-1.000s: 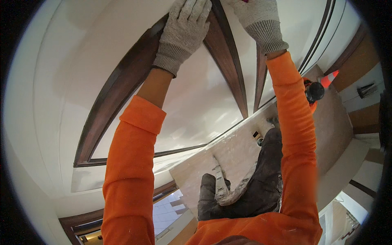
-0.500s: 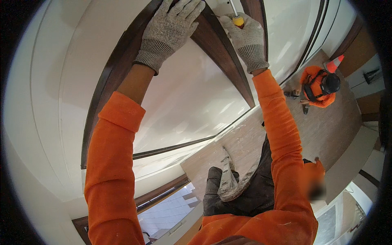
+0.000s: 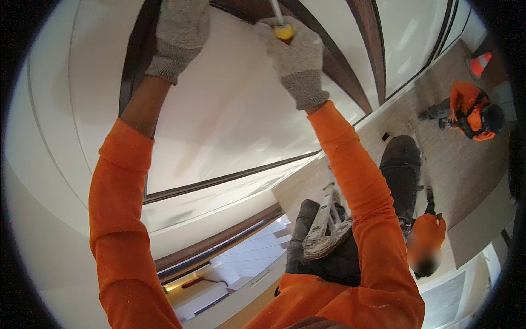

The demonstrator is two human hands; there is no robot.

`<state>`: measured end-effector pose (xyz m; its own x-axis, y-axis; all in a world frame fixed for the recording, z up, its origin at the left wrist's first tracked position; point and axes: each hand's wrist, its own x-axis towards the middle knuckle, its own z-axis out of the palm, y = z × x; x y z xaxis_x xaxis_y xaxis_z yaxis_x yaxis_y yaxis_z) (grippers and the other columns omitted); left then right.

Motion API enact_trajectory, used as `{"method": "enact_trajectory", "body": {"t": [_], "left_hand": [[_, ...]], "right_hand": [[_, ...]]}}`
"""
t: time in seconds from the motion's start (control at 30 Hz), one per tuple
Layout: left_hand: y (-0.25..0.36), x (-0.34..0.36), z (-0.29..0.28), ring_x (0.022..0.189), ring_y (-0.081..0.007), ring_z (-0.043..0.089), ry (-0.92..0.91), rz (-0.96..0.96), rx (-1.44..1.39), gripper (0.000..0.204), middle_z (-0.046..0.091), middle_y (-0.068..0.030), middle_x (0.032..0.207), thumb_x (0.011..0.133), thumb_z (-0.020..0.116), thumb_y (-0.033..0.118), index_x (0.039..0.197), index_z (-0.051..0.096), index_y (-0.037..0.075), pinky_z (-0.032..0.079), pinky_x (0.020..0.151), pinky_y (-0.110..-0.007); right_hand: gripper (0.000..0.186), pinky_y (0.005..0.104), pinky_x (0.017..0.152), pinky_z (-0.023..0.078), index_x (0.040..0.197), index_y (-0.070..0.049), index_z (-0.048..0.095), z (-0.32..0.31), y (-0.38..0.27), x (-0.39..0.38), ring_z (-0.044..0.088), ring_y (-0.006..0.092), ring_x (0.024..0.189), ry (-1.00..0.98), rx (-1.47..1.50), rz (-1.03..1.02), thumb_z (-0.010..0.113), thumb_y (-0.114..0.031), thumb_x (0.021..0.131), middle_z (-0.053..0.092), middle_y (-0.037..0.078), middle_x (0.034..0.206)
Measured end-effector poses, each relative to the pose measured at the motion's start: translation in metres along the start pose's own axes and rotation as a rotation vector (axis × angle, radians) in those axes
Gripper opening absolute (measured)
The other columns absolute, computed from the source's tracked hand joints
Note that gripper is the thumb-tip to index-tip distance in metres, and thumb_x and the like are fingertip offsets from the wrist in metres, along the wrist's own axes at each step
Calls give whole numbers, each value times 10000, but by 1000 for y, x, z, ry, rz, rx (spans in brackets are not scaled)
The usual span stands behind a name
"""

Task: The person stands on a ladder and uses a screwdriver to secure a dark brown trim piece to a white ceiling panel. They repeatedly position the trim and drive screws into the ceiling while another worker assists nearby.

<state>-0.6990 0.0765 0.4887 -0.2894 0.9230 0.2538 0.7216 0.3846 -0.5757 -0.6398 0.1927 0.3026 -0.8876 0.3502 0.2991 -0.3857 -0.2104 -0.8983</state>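
My right hand (image 3: 296, 55), in a grey knit glove, is closed round a screwdriver (image 3: 284, 33) with a yellow and red handle and a pale shaft pointing up. The shaft's tip lies beyond the top edge. My left hand (image 3: 183, 35), gloved alike, is over the dark wood trim (image 3: 134, 60) at the upper left; its fingers are cut off by the top edge. Between my arms spreads a glossy white panel (image 3: 230, 115) bordered by dark strips. Another dark wood strip (image 3: 348, 82) runs down behind my right hand.
Below me stands a paint-spattered ladder (image 3: 323, 230). A person in orange (image 3: 474, 112) is on the floor at the right, near an orange and white cone (image 3: 479, 64). Another person in orange (image 3: 427, 236) is at the lower right. A wood-framed opening (image 3: 219, 274) lies lower left.
My view has shifted, and both hands appear further left. The left hand's fingers, stretched flat on the trim before, have left the picture. The screwdriver stays in my right hand.
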Motion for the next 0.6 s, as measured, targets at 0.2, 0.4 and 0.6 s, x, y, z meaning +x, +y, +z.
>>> {"method": "enact_trajectory", "body": {"t": [0.2,0.4,0.6], "left_hand": [[0,4,4,1164,-377,596,23,-29,77,331,641,-157,1153,892,518,-11,1184,663,46,420,1118,-550],[-16,9,3,1175,-328,584,-4,26,96,344,629,-111,1208,930,554,86,1253,666,116,436,1075,-504],[-24,1,7,1165,-298,622,28,-24,175,401,678,-74,1252,959,545,143,1339,661,191,445,1015,-454]], "right_hand": [[205,441,667,532,950,-120,736,28,-9,16,683,302,706,106,13,-150,738,-317,895,697,91,768],[153,470,685,542,954,-153,700,39,-25,39,700,321,795,175,-14,-335,745,-241,837,713,80,869],[157,463,685,541,939,-160,691,39,-34,47,700,305,795,164,-43,-330,751,-224,809,706,65,868]]}}
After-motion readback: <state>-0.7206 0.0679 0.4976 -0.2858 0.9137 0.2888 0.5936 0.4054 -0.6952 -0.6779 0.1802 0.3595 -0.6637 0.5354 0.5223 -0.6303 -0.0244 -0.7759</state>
